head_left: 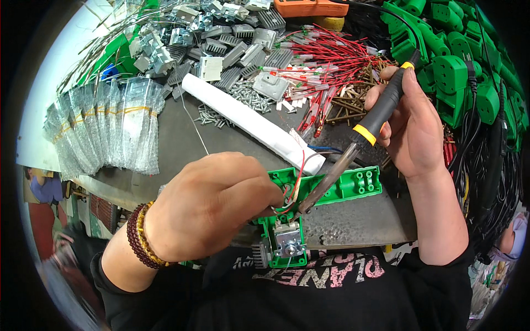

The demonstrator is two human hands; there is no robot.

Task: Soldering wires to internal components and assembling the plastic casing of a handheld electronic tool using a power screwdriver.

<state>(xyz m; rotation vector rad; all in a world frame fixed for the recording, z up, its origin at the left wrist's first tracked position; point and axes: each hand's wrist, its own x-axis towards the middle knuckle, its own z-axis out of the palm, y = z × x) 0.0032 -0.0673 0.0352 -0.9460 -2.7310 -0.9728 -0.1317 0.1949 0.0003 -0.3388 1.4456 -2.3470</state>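
Note:
My right hand [414,127] grips a soldering iron [383,102] by its black handle with yellow rings. The iron slants down left, its metal end close to the wires in a green plastic housing [353,185]. My left hand [215,201] is closed in a pinch at the housing's left part, and a thin silvery solder wire [194,124] runs into it from above; the fingertips are partly hidden. Red and white wires [298,179] rise inside the housing. Nearest my body, the housing holds a metal dimmer-like part [290,243] with a finned heat sink [260,256] beside it.
A white tube-shaped piece [248,121] lies behind the housing. Beyond are screws [243,99], metal heat sinks [221,47] and red-wired parts [331,55]. Bubble-wrap bags [105,129] lie left; green housings [455,77] and black cables [486,176] crowd the right.

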